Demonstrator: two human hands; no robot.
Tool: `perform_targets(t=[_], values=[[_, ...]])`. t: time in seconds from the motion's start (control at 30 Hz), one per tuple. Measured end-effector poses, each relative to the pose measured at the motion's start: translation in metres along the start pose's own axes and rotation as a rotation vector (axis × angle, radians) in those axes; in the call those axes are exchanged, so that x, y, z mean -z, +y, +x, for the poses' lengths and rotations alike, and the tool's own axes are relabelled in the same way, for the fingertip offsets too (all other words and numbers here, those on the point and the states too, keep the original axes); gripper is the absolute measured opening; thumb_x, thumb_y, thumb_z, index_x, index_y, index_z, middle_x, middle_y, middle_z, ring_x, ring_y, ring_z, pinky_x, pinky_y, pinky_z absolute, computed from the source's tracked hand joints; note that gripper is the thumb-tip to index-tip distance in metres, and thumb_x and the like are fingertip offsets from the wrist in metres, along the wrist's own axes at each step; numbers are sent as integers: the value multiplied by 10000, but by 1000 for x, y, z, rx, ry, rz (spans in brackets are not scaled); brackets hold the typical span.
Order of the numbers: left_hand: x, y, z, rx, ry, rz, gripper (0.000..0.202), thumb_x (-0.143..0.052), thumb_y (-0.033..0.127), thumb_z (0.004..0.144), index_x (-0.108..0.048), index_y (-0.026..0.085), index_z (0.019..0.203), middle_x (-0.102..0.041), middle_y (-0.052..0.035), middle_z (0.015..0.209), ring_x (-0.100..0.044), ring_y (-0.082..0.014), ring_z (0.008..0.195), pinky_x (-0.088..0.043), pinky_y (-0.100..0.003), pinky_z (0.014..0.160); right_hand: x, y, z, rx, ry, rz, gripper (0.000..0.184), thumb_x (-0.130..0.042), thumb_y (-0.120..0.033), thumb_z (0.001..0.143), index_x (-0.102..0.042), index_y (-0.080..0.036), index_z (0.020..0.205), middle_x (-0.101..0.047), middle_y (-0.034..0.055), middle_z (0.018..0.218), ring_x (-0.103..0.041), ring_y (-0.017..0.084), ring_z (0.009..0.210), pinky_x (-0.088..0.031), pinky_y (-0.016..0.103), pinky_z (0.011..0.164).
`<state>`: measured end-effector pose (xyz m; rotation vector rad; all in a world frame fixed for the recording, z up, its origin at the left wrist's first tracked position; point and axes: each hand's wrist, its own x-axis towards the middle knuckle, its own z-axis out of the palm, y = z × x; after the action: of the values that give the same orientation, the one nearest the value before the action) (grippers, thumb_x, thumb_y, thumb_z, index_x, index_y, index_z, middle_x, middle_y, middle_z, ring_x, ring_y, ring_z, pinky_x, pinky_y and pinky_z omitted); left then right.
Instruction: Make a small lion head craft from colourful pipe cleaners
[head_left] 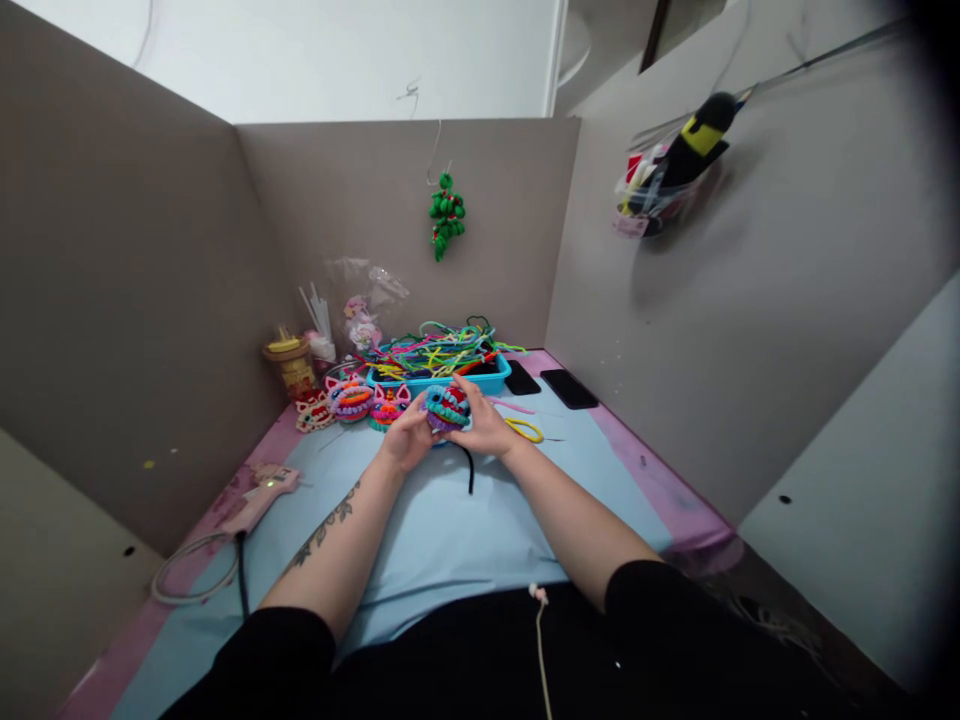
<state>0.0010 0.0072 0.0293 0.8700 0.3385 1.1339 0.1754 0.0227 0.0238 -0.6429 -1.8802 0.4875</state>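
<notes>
Between my two hands is a small fuzzy pipe-cleaner figure (448, 408) in teal, red and purple, held above the table. My left hand (409, 437) grips its left side, fingers curled round it. On the other side my right hand (481, 425) closes on it, with a finger over the top edge. A black pipe cleaner (470, 472) lies just below the hands. Left of them stand similar figures: an orange-and-pink one with ears (390, 406), a purple-and-pink one (349, 399) and a cream-and-red one (314, 411).
Behind the hands stands a blue tray (480, 383) heaped with coloured pipe cleaners. A pink glue gun (262, 497) with its cable lies left. Yellow-handled scissors (525, 430) and two dark phones (570, 389) (522, 378) lie right. Grey partitions (495, 250) enclose the table.
</notes>
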Motion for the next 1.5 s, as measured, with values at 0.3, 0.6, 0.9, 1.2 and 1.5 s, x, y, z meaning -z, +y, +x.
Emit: perform_targets(t=[0.3, 0.6, 0.9, 1.2, 1.5], values=[[2, -12, 5, -118, 58, 97, 936, -755, 36, 589, -285, 278, 1361, -656, -53, 1056, -636, -191, 945, -467, -305, 844, -2, -5, -1, -37, 102, -7, 835, -714, -212, 606, -337, -255, 1349, -443, 101, 1333, -418, 266, 1232, -289, 463, 1061], [9, -14, 8, -46, 157, 190, 1102, -735, 21, 596, -60, 275, 1429, -665, -69, 1011, -658, -160, 831, -500, -292, 765, 0, 10, 1, -58, 107, -51, 808, -687, -188, 594, -372, -269, 1333, -474, 88, 1303, -423, 283, 1213, -290, 477, 1049], [46, 21, 6, -270, 399, 923, 357, -663, -1, 539, -667, 212, 826, -625, -36, 745, -602, -207, 770, -475, -339, 819, 4, 47, -1, -240, -148, -269, 914, -740, -232, 532, -349, -278, 1357, -488, 104, 1268, -459, 300, 1156, -284, 514, 1001], [36, 2, 0, -293, 51, 1615, 123, -703, 147, 602, -678, 220, 697, -565, -72, 787, -542, -254, 841, -401, -346, 858, 30, 20, 5, -213, -219, -488, 582, -614, -117, 620, -529, -184, 1192, -525, 116, 1211, -460, 254, 1125, -362, 386, 937], [25, 14, -7, -48, -116, 2147, 159, -454, 170, 795, -613, 174, 791, -568, -92, 915, -503, -218, 861, -374, -322, 750, 10, -14, -2, -335, -885, -464, 233, -621, -127, 631, -657, -218, 843, -630, -9, 763, -523, 114, 617, -331, 192, 527]])
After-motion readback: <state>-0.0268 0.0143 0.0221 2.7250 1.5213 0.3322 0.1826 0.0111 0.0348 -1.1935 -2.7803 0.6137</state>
